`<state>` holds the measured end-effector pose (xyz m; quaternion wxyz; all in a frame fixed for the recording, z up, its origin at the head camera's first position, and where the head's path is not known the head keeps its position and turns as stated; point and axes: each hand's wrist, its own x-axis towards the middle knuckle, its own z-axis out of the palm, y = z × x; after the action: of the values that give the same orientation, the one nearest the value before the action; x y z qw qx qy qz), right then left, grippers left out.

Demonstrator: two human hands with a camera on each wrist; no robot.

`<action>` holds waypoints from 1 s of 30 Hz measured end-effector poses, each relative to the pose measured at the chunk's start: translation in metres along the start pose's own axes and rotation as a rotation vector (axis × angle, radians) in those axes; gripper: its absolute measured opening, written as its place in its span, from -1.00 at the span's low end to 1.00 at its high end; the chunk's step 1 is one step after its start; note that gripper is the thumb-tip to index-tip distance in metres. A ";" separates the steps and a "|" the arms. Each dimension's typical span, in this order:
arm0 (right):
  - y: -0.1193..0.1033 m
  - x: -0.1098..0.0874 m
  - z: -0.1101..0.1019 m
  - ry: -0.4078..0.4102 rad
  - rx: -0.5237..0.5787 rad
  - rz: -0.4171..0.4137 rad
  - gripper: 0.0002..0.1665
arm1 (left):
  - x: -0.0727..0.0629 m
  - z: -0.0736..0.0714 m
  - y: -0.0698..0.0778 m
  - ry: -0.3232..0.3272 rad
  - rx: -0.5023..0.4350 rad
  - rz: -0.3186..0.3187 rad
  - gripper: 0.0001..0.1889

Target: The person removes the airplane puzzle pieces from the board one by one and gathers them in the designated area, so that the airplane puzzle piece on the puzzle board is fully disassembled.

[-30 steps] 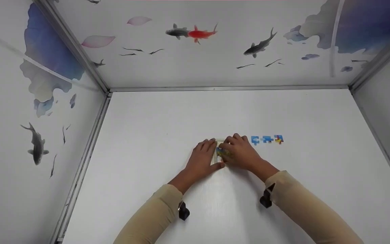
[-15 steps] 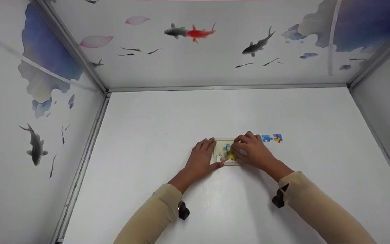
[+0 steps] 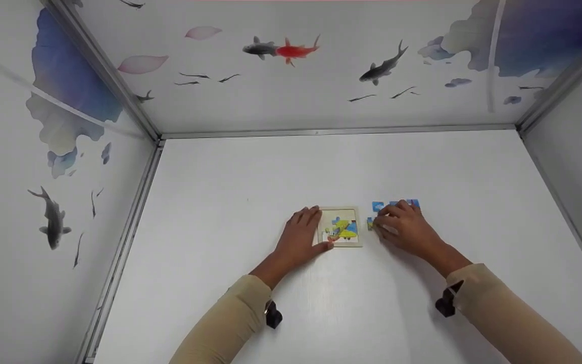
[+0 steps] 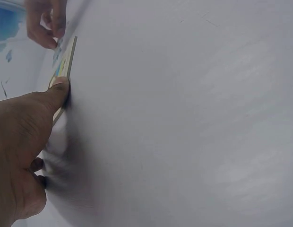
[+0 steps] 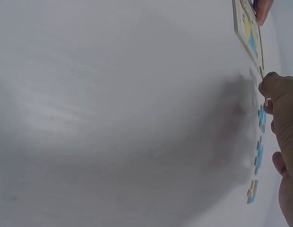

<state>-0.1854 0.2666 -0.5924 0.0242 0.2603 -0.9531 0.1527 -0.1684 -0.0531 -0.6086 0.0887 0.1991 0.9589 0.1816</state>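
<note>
A small jigsaw puzzle frame lies on the white table, partly filled with yellow and blue pieces. My left hand holds its left side, fingers at the upper left corner and thumb on the bottom edge; in the left wrist view that thumb lies over the rim. To the right of the frame, my right hand pinches a puzzle piece between thumb and fingertips, close over the table. The right wrist view shows this piece edge-on, mostly hidden by the fingers.
Behind the right hand lie three loose pieces in a row: a blue one, a middle piece and a multicoloured one. White panels printed with fish enclose the table at the back and sides.
My right hand has moved right from over the frame, carrying a puzzle piece out past its right edge. More of the puzzle now shows. The left hand stays in place.
</note>
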 end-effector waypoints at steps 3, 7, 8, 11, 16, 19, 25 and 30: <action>0.006 -0.005 -0.001 0.003 -0.014 -0.012 -0.79 | 0.000 0.000 -0.001 -0.006 -0.002 -0.002 -0.01; 0.009 -0.008 -0.002 -0.007 -0.023 -0.020 -0.81 | 0.001 0.001 -0.001 -0.006 -0.003 -0.001 -0.01; 0.009 -0.008 -0.002 -0.011 -0.024 -0.020 -0.81 | 0.001 0.001 -0.001 -0.005 -0.002 -0.001 -0.01; 0.010 -0.009 -0.003 -0.014 -0.025 -0.023 -0.81 | 0.000 0.001 -0.001 -0.004 0.001 0.001 0.00; 0.011 -0.010 -0.001 0.033 -0.030 -0.072 -0.83 | 0.000 0.002 -0.002 -0.002 0.000 0.007 0.00; 0.012 -0.012 0.000 0.066 -0.035 -0.097 -0.83 | 0.000 0.003 -0.003 0.003 0.004 0.016 0.01; 0.014 -0.012 0.001 0.066 -0.040 -0.115 -0.82 | 0.000 0.003 -0.003 0.011 0.000 0.025 0.01; 0.015 -0.012 0.000 0.051 -0.043 -0.114 -0.81 | -0.002 0.001 -0.002 0.023 -0.006 0.037 0.01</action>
<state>-0.1827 0.2841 -0.5984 0.0624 0.3095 -0.9389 0.1373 -0.1674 -0.0553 -0.6106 0.0748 0.2146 0.9555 0.1883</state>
